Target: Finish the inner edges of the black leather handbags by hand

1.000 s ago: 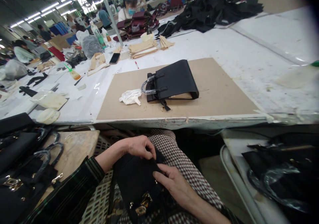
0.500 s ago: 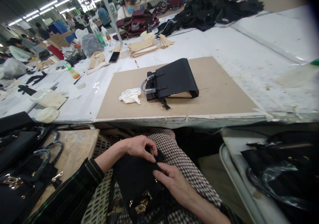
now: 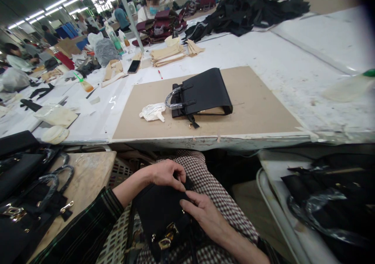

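Note:
A black handbag (image 3: 158, 213) with gold metal fittings lies on my lap, over checked cloth. My left hand (image 3: 170, 175) is bent over its far edge, thumb and fingers pinched on the bag. Close beside it, my right hand (image 3: 202, 213) grips the same edge from the right, thumb on top. The fingertips of both hands nearly meet, and part of the edge is hidden beneath them. On the table ahead, a second black handbag (image 3: 205, 94) lies on its side, its handle wrapped in clear plastic.
A brown board (image 3: 258, 111) covers the table's front, with a crumpled white cloth (image 3: 152, 112) on it. More black bags are piled at left (image 3: 17, 178) and right (image 3: 328, 201). Beige pieces (image 3: 166, 54) and a phone (image 3: 134, 66) lie farther back. A masked person sits across.
Both hands stay at the bag's edge with almost the same grip. The view has shifted very slightly; nothing else has visibly moved.

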`<state>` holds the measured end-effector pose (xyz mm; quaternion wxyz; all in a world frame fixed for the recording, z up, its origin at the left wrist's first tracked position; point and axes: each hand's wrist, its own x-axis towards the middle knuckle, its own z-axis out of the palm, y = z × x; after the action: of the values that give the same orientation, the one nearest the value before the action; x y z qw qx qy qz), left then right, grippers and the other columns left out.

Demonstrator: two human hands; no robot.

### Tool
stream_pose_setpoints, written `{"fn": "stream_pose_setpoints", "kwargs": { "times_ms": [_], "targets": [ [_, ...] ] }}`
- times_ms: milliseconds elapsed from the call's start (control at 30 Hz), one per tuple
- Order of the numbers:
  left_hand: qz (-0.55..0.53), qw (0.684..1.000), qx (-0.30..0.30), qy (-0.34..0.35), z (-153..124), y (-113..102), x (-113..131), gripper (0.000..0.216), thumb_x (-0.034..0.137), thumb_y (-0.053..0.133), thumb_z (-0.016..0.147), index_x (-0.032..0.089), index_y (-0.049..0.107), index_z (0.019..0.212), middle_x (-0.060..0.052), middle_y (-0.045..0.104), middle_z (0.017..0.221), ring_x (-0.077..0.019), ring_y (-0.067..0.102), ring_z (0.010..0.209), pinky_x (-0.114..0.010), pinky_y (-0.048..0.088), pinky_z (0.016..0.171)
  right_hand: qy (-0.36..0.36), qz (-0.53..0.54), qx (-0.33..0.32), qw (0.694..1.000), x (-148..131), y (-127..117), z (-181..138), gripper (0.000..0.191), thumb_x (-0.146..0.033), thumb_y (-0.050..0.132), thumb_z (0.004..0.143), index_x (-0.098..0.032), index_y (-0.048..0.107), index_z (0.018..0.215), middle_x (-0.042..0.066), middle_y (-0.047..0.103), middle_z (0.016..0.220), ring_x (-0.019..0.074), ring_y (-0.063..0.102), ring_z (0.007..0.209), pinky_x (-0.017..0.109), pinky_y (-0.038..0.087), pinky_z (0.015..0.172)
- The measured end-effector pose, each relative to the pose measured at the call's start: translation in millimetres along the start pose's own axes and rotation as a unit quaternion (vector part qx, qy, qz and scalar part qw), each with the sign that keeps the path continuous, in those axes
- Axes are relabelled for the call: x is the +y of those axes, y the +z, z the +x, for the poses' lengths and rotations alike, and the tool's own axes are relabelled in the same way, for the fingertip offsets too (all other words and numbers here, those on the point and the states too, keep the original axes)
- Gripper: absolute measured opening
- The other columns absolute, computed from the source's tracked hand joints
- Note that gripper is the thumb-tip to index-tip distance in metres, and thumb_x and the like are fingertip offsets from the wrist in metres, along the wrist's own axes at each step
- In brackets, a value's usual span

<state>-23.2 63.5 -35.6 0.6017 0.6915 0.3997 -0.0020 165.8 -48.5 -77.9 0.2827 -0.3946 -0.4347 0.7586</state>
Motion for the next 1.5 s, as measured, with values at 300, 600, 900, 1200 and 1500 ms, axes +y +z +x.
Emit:
{"fn": "stream_pose_setpoints", "kwargs": {
  "times_ms": [300, 600, 900, 1200, 1500],
  "targets": [
    [-0.011, 0.988, 0.156, 0.008, 7.8, -1.7, -12.9, 0.036, 0.008, 0.046, 0.076, 0.015, 0.068, 0.104, -0.007, 0.073, 0.098, -0.0182, 0.068, 0.088, -0.022, 0.054, 0.061, 0.006, 0.075, -0.009, 0.997, 2.5, -3.1, -0.6, 0.027, -0.041, 0.061, 0.09, -0.018, 0.072, 0.099, 0.001, 0.067, 0.078, 0.0178, 0.06, 0.072, 0.028, 0.047, 0.065],
    [0.095, 0.903, 0.412, -0.069, -38.0, 9.2, -66.6, 0.036, 0.037, 0.053, 0.09, 0.017, 0.062, 0.119, -0.012, 0.065, 0.121, -0.0271, 0.059, 0.112, -0.045, 0.043, 0.102, -0.001, 0.209, -0.015, 0.978, 3.8, -13.7, -2.4, 0.039, -0.03, 0.068, 0.088, -0.023, 0.06, 0.125, 0.007, 0.073, 0.107, 0.0218, 0.068, 0.093, 0.038, 0.051, 0.087],
    [0.135, 0.907, 0.388, -0.099, -45.9, 47.5, -90.2, 0.043, 0.047, 0.042, 0.096, 0.022, 0.063, 0.123, -0.008, 0.067, 0.122, -0.0256, 0.059, 0.114, -0.042, 0.043, 0.103, 0.032, 0.084, 0.026, 0.996, 11.5, -18.0, 3.7, 0.036, -0.05, 0.066, 0.086, -0.021, 0.069, 0.107, 0.003, 0.072, 0.087, 0.021, 0.066, 0.078, 0.033, 0.052, 0.074],
    [0.14, 0.903, 0.4, -0.064, -50.1, 46.1, -71.3, 0.038, 0.045, 0.045, 0.096, 0.025, 0.065, 0.121, -0.004, 0.069, 0.12, -0.0224, 0.06, 0.112, -0.038, 0.044, 0.103, 0.068, 0.146, -0.062, 0.985, -4.7, -9.0, 30.6, 0.038, -0.043, 0.069, 0.084, -0.015, 0.07, 0.11, 0.006, 0.076, 0.089, 0.0234, 0.071, 0.079, 0.037, 0.054, 0.079],
    [-0.147, 0.715, 0.68, -0.066, -117.9, 38.0, -70.2, 0.054, 0.054, 0.049, 0.092, 0.013, 0.054, 0.127, -0.015, 0.066, 0.124, -0.0265, 0.063, 0.113, -0.041, 0.052, 0.094, 0.018, 0.226, 0.029, 0.973, -46.2, -0.1, 12.5, 0.051, -0.053, 0.058, 0.09, -0.014, 0.063, 0.122, 0.012, 0.076, 0.096, 0.0287, 0.072, 0.088, 0.044, 0.058, 0.082]
  ]
}}
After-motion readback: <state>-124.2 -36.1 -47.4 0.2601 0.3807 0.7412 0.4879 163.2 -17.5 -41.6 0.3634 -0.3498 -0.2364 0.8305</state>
